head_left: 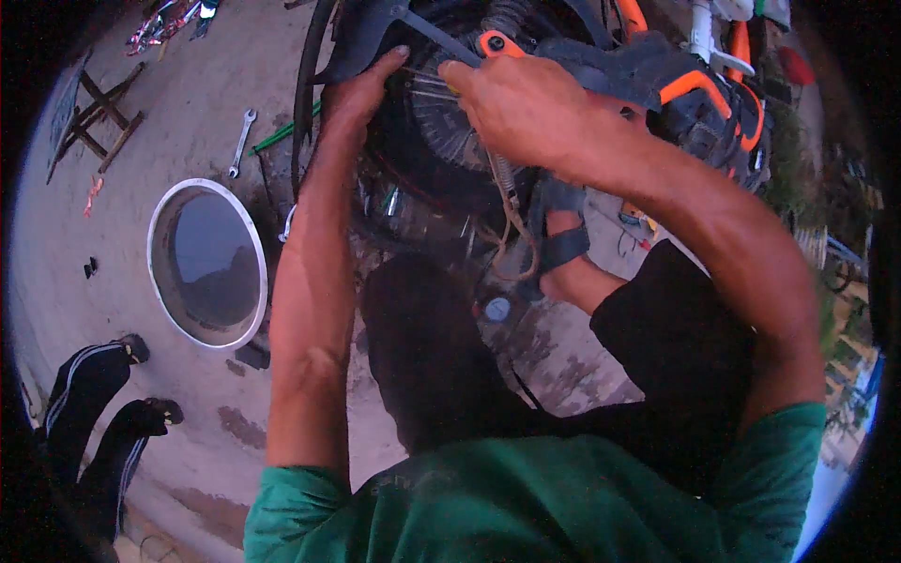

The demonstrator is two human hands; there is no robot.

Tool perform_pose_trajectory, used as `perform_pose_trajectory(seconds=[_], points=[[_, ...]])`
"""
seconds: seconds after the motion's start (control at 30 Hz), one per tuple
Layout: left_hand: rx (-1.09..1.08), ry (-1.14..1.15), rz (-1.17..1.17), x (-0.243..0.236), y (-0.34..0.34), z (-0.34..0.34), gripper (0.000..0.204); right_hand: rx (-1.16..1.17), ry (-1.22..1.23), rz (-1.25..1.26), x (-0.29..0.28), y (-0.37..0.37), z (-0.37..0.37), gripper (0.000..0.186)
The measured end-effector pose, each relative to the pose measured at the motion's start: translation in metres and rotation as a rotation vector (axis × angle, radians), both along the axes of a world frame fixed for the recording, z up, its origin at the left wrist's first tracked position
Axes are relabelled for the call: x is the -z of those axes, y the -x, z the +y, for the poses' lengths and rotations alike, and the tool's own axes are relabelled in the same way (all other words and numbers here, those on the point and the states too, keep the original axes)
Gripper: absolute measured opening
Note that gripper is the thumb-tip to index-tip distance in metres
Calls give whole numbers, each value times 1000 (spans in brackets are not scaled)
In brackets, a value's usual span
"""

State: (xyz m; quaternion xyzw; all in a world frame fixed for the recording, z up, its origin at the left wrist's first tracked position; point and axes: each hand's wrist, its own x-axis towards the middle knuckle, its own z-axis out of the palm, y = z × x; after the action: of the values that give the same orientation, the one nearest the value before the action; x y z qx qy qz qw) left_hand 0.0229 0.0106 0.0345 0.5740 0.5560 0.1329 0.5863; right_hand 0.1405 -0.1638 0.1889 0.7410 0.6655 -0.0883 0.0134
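My left hand (pixel 361 92) is by the lower edge of a dark plastic motorcycle fender (pixel 361 39), with its thumb stretched out. Its other fingers are hidden. Across from it, my right hand (pixel 516 103) is closed, and a bit of yellow, like a tool handle, shows at its fingers. The rest of what it holds is covered. Between and below both hands is a dark spoked wheel (pixel 441 127). An orange part (pixel 499 43) sits just above my right knuckles. A thin cable (pixel 511 225) hangs in a loop below my right hand.
A round white-rimmed basin (pixel 255 235) of dark liquid stands to the left. A combination wrench (pixel 242 143) and a green rod (pixel 282 134) lie beyond it. Another person's dark-trousered legs (pixel 89 394) are at the lower left. My sandalled foot (pixel 568 246) is by the wheel.
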Motion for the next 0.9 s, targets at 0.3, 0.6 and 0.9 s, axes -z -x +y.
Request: perform_pose_trajectory(seconds=[0.3,0.6,0.9], points=[[99,23,-312,27,24,-2,75,78,380,229,-81,-22,-102,26],[116,-35,-342,-4,25,-17,64,200,401,427,28,-105,-186,27],[164,110,-296,1,27,-8,67,128,435,316,81,-99,-128,30]])
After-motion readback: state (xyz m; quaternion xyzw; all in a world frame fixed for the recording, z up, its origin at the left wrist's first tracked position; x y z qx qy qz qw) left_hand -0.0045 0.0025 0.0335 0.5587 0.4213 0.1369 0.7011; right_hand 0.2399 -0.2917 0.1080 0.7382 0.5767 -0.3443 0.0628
